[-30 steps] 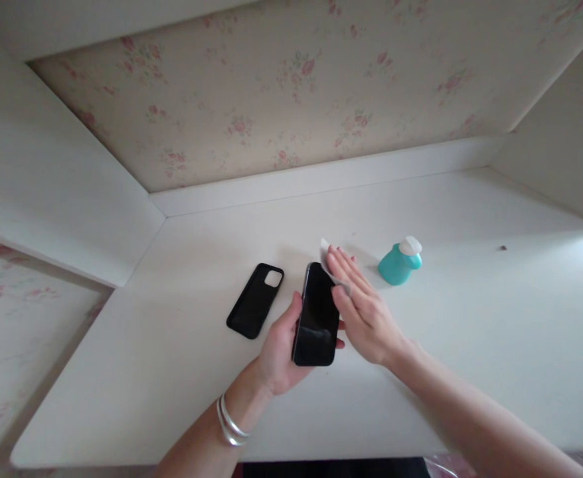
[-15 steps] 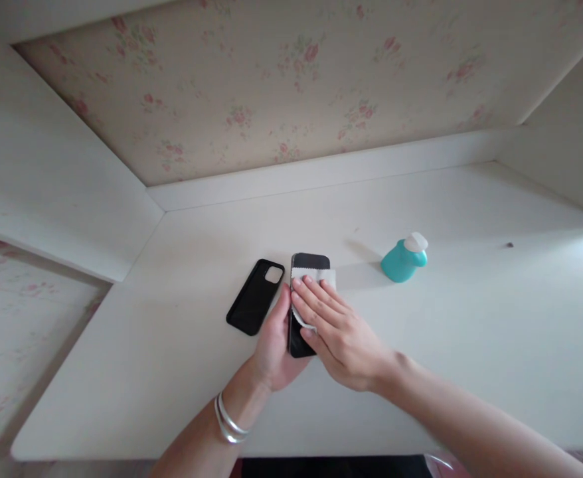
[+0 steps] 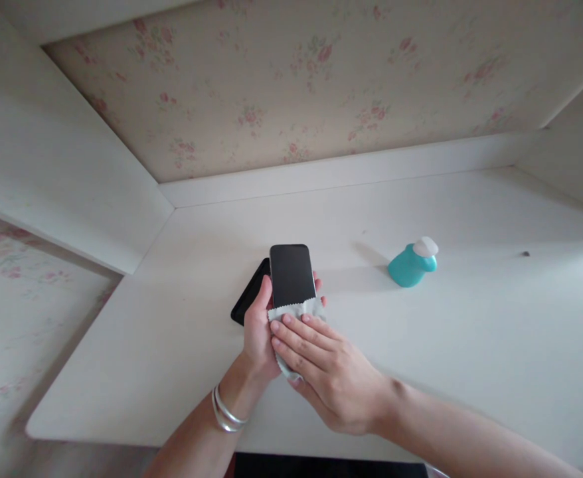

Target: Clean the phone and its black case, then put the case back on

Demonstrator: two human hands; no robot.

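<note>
The phone (image 3: 292, 275) lies above the tabletop (image 3: 471, 345), its long axis running from the near edge toward the back edge. The left hand's (image 3: 258, 337) fingers wrap it from below. The right hand (image 3: 338, 373) holds the cloth (image 3: 297, 308) under straight, close-set fingers across the phone's near end, its bare far end beyond them. The case (image 3: 249, 300) lies partly hidden behind the left hand.
</note>
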